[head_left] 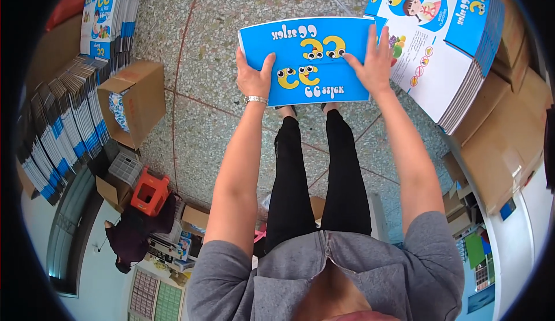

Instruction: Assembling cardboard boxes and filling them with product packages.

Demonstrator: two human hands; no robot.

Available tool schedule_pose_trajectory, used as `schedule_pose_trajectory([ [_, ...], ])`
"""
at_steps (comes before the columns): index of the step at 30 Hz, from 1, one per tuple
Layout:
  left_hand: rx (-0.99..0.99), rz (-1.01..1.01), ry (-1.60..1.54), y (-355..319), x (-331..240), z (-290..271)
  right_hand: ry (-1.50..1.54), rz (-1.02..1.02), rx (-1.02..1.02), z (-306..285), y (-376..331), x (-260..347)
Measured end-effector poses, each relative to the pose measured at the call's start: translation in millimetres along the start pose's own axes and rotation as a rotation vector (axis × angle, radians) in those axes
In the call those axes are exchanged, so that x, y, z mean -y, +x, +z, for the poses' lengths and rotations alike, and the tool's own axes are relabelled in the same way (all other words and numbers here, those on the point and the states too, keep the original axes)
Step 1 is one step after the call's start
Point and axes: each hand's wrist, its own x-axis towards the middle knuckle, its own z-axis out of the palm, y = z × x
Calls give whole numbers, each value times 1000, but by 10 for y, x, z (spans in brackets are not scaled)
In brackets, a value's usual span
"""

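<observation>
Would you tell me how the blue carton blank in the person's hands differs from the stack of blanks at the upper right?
The held blank is a single sheet, gripped by the left hand and right hand above the floor; the stack of blanks is many sheets, resting on brown cartons. The held blank shows only blue panels; the stack's top sheet is opened wider, with a white panel too. Both share blue printing with yellow cartoon-eyed shapes.

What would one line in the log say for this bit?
left hand: grips blue flat carton, left edge | right hand: pressed on its right side | beside: stack of flat cartons | underfoot: terrazzo floor
</observation>
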Motion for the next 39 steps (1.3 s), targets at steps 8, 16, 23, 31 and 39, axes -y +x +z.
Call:
schedule_pose_trajectory([
  [8,106,-198,55,54,-102,10,689,469,139,159,6,-61],
  [16,227,-173,-534,99,83,42,547,494,156,104,29,8],
  [23,313,-35,-287,-184,-41,86,603,547,-80,18,-774,-45],
  [31,363,242,-46,-1061,-178,-178,718,933,-84,-367,-2119,97],
  [39,556,341,139,-2488,-578,-279,787,1096,-152,-932,-3747,-165],
])
